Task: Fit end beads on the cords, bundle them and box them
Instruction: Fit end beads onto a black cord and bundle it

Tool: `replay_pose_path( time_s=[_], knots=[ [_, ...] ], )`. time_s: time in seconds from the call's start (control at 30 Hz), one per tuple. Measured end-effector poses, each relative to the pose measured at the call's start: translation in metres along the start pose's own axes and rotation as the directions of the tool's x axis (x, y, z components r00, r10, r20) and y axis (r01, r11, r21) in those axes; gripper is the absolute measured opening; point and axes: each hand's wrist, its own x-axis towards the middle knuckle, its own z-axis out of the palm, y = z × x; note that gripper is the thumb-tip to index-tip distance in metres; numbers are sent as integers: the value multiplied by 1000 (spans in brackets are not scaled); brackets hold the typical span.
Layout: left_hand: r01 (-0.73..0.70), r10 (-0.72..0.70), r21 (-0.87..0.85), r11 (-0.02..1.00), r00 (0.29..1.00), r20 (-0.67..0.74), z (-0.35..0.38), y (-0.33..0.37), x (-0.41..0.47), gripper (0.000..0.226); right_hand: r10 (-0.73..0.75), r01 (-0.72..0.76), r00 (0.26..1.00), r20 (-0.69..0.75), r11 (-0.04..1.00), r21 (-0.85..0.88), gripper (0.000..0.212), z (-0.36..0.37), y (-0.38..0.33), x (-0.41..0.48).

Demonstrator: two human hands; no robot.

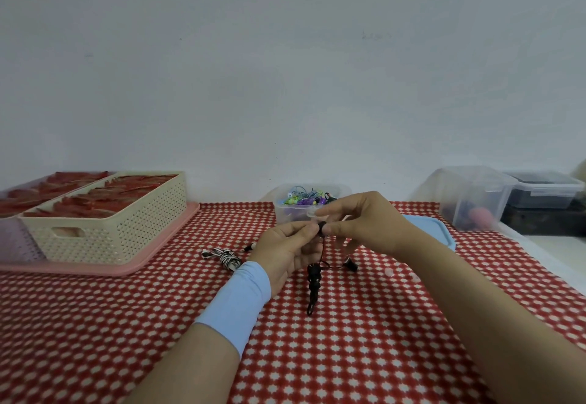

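We face a bare white wall [285,70] above a red-and-white cloth [364,340]. Left of the tub [285,213] stands a cream basket [126,229]. Just before the tub, our left hand [285,251] and right hand [364,219] pinch a bead [322,228], mostly hidden by our fingertips. Its black cord [314,280] hangs to the cloth.

This seems to be a small home workshop for handcraft. The table has a red and white patterned cloth [348,356] and stands against a plain white wall [285,70]. Just behind the fingers [301,229] is a clear tub [282,213] full of coloured cords [301,199]. Well to the left of the fingers, a cream basket [126,229] on a pink tray [142,264] holds red pieces [95,200]. Well to the right stand clear storage boxes [469,200].
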Motion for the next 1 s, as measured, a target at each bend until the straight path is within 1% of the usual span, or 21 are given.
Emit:
replay_pose_path(
  time_s=[0.07,0.1,0.17,0.23,0.33,0.37,0.4,0.43,0.47,0.53,0.57,0.6,0.67,0.77,0.8,0.83,0.9,0.93,1.0],
  knots=[
    [-12,13,49,999,1000,-15,-1,0,0,14,-8,9,1000,6,1000,-25,14,1,1,1],
    [-26,29,111,994,999,-28,-1,-1,0,14,-10,10,1000,12,999,-41,14,1,2,2],
    [-70,94,330,941,994,-57,-3,-2,2,14,-23,25,1000,16,993,-116,19,0,4,3],
    [-125,183,552,824,982,-51,-5,-1,3,16,14,-8,999,29,978,-207,18,-6,6,2],
    [-177,235,716,676,972,18,-8,2,2,19,154,-101,979,131,933,-347,14,-18,10,1],
    [-172,224,791,586,973,46,-8,4,1,18,196,-116,966,168,910,-398,15,-21,12,1],
    [-150,180,868,474,981,71,-8,7,0,19,235,-128,952,195,887,-443,17,-23,14,1],
    [-117,103,923,366,991,84,-7,11,-3,25,268,-142,940,211,870,-472,21,-25,13,1],
    [-79,0,959,274,997,82,-4,16,-6,37,294,-155,929,224,859,-487,28,-26,11,0],
    [-35,-179,990,134,982,59,3,25,-12,64,334,-166,906,260,845,-508,46,-26,4,-1],
    [-33,-226,996,83,973,51,7,29,-15,70,347,-157,891,292,840,-520,53,-24,1,-2],
    [-34,-248,998,53,968,46,10,31,-17,72,357,-139,874,330,834,-534,58,-21,-1,-2],
    [-28,-255,999,35,966,36,14,35,-20,66,353,-88,856,377,818,-568,57,-14,1,-3],
    [-28,-220,999,17,975,31,15,38,-22,50,314,-76,891,329,816,-573,31,-7,9,-1],
    [-25,-202,999,41,979,33,14,39,-21,46,300,-79,903,309,821,-566,23,-6,10,-1],
    [-12,-193,995,95,981,30,12,39,-20,44,286,-84,913,290,829,-553,17,-6,11,0],
    [3,-176,977,214,984,36,8,42,-19,47,263,-116,933,245,865,-487,12,-6,10,0],
    [-18,-152,972,234,987,55,7,46,-17,48,247,-134,946,210,888,-441,11,-7,9,1],
    [-88,-66,971,221,992,105,5,55,-10,47,201,-153,974,105,924,-351,8,-10,5,3]
  ],
)
